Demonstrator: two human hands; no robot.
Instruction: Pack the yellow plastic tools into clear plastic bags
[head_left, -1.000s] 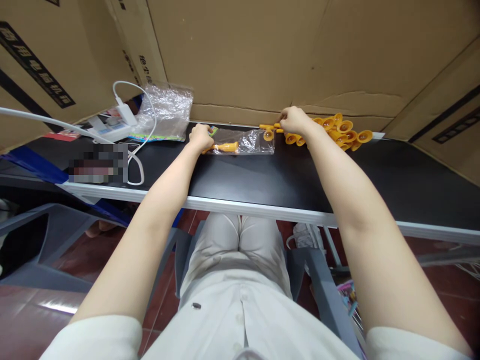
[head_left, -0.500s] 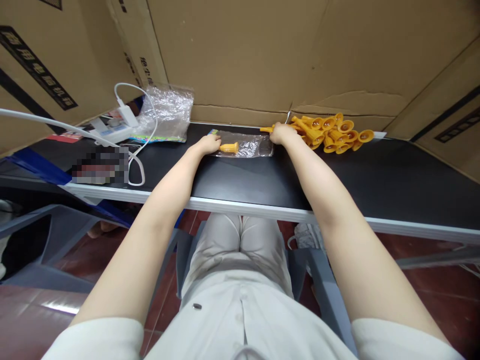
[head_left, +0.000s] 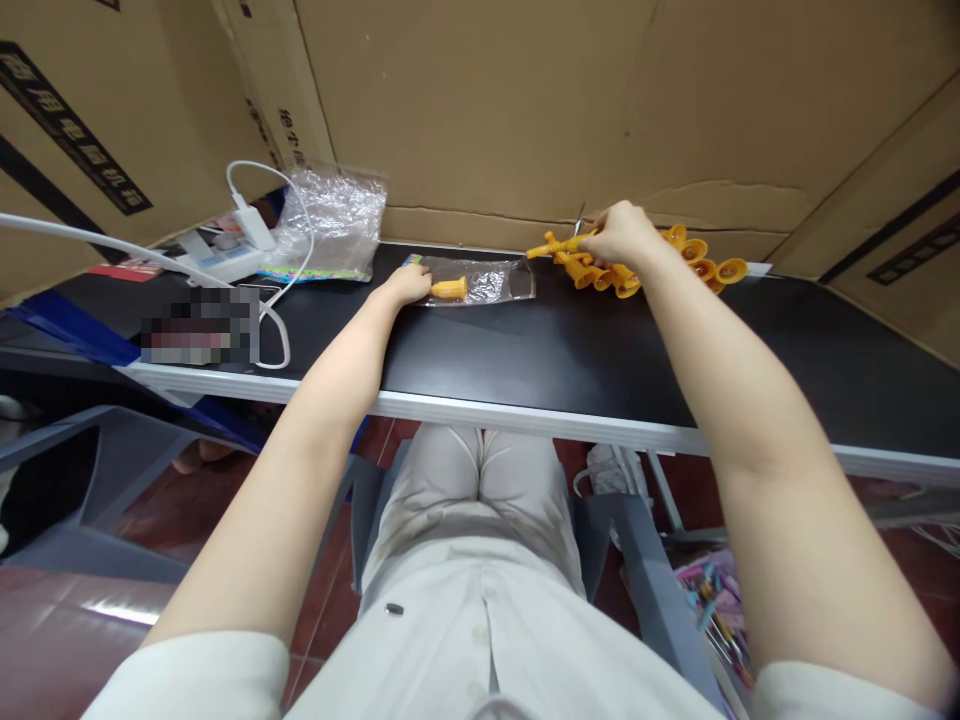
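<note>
A clear plastic bag (head_left: 487, 285) lies flat on the black table (head_left: 525, 350) with one orange trumpet-shaped toy (head_left: 450, 290) inside it. My left hand (head_left: 409, 284) rests on the bag's left end, fingers closed on it. My right hand (head_left: 622, 232) is raised just above the table, fingers closed on another orange toy (head_left: 555, 246) that points left toward the bag's open end. A pile of several orange toys (head_left: 675, 262) lies behind and to the right of that hand.
Large cardboard boxes (head_left: 525, 100) wall the table's back and sides. At the back left sit a bundle of clear bags (head_left: 330, 220), a white power strip (head_left: 225, 262) and a white cable (head_left: 270, 320). Grey chairs stand on the red floor below.
My right hand has lifted from the bag's right end back toward the pile and now holds an orange toy. My left hand and the bag have shifted slightly left.
</note>
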